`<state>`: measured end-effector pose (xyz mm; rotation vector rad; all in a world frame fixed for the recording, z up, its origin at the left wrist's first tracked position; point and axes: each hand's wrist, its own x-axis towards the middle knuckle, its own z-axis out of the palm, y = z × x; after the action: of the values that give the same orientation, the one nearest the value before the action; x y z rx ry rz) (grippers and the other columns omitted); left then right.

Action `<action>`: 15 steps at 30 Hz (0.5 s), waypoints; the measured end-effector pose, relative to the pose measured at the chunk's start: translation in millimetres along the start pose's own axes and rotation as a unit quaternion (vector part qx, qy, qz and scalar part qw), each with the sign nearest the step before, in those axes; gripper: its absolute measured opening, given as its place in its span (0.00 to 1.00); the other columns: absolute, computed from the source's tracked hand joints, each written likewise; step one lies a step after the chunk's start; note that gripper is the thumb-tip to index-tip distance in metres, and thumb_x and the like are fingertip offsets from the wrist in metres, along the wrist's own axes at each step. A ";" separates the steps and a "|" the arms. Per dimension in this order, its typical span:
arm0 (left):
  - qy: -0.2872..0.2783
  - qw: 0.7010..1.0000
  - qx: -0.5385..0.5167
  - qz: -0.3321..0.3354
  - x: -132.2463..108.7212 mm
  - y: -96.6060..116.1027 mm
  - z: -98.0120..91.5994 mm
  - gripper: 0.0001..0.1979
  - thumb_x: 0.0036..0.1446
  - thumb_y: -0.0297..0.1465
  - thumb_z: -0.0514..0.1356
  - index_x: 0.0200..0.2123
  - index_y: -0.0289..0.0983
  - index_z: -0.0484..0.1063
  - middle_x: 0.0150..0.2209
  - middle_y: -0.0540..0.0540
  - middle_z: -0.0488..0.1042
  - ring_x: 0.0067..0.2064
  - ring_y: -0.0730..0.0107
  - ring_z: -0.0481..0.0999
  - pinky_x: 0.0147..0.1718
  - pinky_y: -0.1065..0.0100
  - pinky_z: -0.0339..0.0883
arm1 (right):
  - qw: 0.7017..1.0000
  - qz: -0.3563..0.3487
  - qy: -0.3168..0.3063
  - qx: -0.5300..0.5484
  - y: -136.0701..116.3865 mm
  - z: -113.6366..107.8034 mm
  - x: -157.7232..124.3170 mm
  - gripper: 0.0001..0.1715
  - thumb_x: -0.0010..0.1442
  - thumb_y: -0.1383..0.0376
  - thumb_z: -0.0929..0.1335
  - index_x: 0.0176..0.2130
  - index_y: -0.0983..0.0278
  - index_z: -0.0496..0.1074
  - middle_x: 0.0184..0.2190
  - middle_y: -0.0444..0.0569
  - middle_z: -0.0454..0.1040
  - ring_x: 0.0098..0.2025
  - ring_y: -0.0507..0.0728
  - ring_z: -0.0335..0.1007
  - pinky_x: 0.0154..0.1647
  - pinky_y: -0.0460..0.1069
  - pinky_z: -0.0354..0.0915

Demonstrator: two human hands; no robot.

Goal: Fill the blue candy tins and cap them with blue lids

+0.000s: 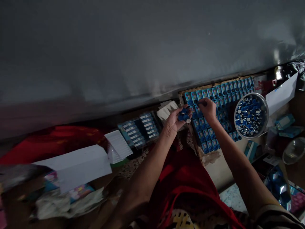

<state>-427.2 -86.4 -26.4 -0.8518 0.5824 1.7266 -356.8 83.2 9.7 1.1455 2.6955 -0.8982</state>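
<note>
My left hand (173,121) is palm up and cupped around several small round blue caps (183,115), one of them showing a whitish side. To its right, my right hand (208,109) has its fingers pinched over the rows of blue packs (206,134). What looks like a dark blue cap shows at its fingertips, partly hidden by them. These packs lie in close rows on a worn wooden board, and many have a round blue part at one end. A round metal bowl (267,109) full of blue and silver caps stands on the right part of the rows.
A grey wall (143,47) rises behind the board. Left of my hands lie a blurred tray of packs (138,132), white card strips (118,146), a white sheet (83,165) and red cloth (59,140). Blue boxes (284,122) and a clear bowl (293,151) are at the right.
</note>
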 end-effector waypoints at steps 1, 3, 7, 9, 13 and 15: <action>0.002 1.000 -0.005 0.002 3.5 -0.3 4.3 0.16 0.71 0.27 0.58 0.57 0.32 0.79 0.40 0.38 0.86 0.43 0.58 0.88 0.48 0.58 0.83 | 0.999 -0.001 -0.008 -0.031 1.2 -1.5 12.1 0.13 0.64 0.67 0.69 0.46 0.62 0.82 0.43 0.48 0.85 0.45 0.57 0.80 0.50 0.49 0.70; 0.003 1.000 -0.015 0.004 9.7 -1.3 12.4 0.17 0.71 0.28 0.57 0.58 0.32 0.79 0.41 0.39 0.86 0.44 0.57 0.88 0.50 0.56 0.83 | 0.993 -0.016 -0.047 -0.110 -0.3 -1.0 33.6 0.12 0.64 0.67 0.70 0.45 0.62 0.83 0.47 0.51 0.85 0.49 0.59 0.80 0.51 0.50 0.69; -0.013 0.999 -0.045 0.008 15.1 -2.0 21.7 0.16 0.74 0.28 0.55 0.58 0.34 0.78 0.42 0.40 0.86 0.44 0.59 0.88 0.47 0.58 0.84 | 0.966 -0.016 -0.099 -0.237 -14.7 5.4 62.2 0.14 0.66 0.68 0.70 0.49 0.62 0.83 0.51 0.56 0.85 0.54 0.64 0.81 0.50 0.51 0.69; -0.023 0.998 -0.054 0.008 14.1 -0.1 23.2 0.16 0.74 0.28 0.55 0.58 0.34 0.78 0.43 0.40 0.86 0.44 0.58 0.88 0.45 0.59 0.83 | 0.958 0.014 -0.113 -0.265 -21.9 5.7 72.5 0.16 0.64 0.68 0.73 0.51 0.62 0.82 0.52 0.57 0.85 0.54 0.66 0.81 0.49 0.52 0.70; -0.014 0.998 -0.057 0.028 9.7 6.8 27.4 0.16 0.75 0.29 0.54 0.59 0.34 0.77 0.43 0.39 0.86 0.46 0.57 0.88 0.47 0.58 0.83 | 0.955 0.036 -0.122 -0.268 -26.3 -4.6 78.0 0.23 0.57 0.65 0.81 0.52 0.59 0.80 0.52 0.56 0.85 0.54 0.67 0.81 0.48 0.52 0.70; -0.019 0.998 -0.053 0.037 8.4 9.6 31.1 0.17 0.76 0.29 0.53 0.59 0.35 0.78 0.42 0.40 0.85 0.47 0.58 0.88 0.47 0.59 0.83 | 0.963 0.021 -0.107 -0.245 -23.9 -12.2 64.6 0.17 0.62 0.63 0.78 0.51 0.58 0.79 0.49 0.53 0.85 0.52 0.65 0.81 0.49 0.51 0.69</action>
<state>-445.8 -61.4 -13.8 -0.8782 0.5065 1.8506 -417.5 117.7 12.8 0.9285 2.4948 -0.2926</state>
